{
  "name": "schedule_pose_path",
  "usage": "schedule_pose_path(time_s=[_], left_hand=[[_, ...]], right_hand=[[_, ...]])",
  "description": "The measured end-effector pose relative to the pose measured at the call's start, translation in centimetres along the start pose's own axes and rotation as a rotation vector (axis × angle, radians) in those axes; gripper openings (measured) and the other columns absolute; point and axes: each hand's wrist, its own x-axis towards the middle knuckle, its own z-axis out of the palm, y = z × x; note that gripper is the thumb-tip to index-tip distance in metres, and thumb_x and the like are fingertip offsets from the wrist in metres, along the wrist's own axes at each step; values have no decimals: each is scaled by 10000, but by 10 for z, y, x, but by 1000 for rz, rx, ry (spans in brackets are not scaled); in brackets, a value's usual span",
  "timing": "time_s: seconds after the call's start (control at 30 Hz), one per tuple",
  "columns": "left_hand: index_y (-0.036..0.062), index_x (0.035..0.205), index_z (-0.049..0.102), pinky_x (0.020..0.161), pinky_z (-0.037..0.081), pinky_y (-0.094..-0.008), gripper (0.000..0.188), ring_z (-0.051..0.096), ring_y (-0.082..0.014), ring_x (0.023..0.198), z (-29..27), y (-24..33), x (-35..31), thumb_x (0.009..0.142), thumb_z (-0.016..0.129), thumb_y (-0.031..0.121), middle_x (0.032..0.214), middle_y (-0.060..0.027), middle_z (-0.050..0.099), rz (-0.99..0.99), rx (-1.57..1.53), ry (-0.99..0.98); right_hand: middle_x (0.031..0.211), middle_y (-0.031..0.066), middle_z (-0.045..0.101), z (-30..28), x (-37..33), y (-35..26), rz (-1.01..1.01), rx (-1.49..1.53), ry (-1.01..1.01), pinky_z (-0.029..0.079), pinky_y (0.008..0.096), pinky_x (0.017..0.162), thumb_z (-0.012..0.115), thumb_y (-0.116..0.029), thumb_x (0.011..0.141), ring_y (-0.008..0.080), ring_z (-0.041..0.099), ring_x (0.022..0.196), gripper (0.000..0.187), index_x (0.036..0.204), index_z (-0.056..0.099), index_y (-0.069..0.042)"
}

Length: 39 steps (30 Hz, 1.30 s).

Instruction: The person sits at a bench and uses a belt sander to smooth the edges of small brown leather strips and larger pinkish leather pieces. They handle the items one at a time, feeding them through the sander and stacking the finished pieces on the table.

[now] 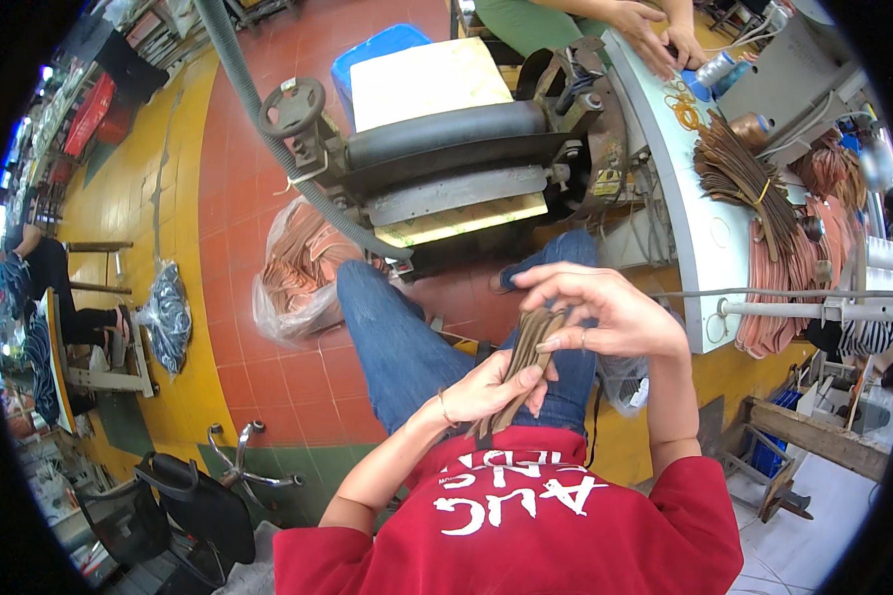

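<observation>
Two bare hands work over the lap, and I look on from far off. The left hand [488,389] is clamped on the near part of one bunch of brown strips [528,359]. I think it squeezes there so the strips sit in one neat stack, with their far ends poking out for the other hand. The right hand [605,309] is bent over those far ends, its thumb against them, but I cannot tell if it pinches tight. So the bunch sits above the knees, between both hands.

I try to count the strips, but they lie too close together. On the white surface [714,283] to the right, I see one more brown bunch [744,174]. One yellow band [764,191] goes around it, likely so it won't fall apart. Far right, I count two hands of another person [637,30]. One clear bag [286,305] on the floor to the left holds pink pieces [308,248], maybe so they don't spread. Far ahead is one machine with one dark roller [446,136] and one round wheel [293,107].
</observation>
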Motion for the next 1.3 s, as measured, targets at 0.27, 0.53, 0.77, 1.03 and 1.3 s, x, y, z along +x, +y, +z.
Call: schedule_pose_path(time_s=[0.27,0.53,0.77,1.03,1.3], left_hand=[[30,824,538,537,481,-224,196,550,-74,575,6,4,9,825,704,133,656,23,530,-18,171,298],[-12,970,505,582,514,-253,202,610,-135,637,15,-17,14,865,638,98,758,-57,609,0,341,464],[-12,1017,478,605,484,-250,225,566,-112,656,16,-13,34,902,590,145,788,-41,580,-69,552,383],[79,936,501,495,439,-255,189,490,-99,523,14,151,132,899,593,240,641,14,485,-60,350,251],[82,899,450,545,380,-257,103,386,-77,577,7,259,275,942,504,159,677,36,372,-26,-58,4]], right_hand=[[1329,151,469,5,10,18,-187,-164,-45,419,395,955,670,-270,828,298,499,1157,637,1368,401,-64],[799,89,586,64,9,43,-76,95,627,481,324,683,616,-57,775,190,590,741,194,961,588,-11],[862,119,481,55,-2,59,-137,-73,775,459,334,696,499,-23,837,241,526,738,280,1116,518,-32],[1146,199,473,-26,-61,51,-61,-216,1243,448,389,850,602,-302,874,315,525,1017,441,1170,544,20],[1393,346,261,-63,-52,83,659,-909,1289,175,522,1100,588,-263,853,475,216,1328,636,1325,364,99]])
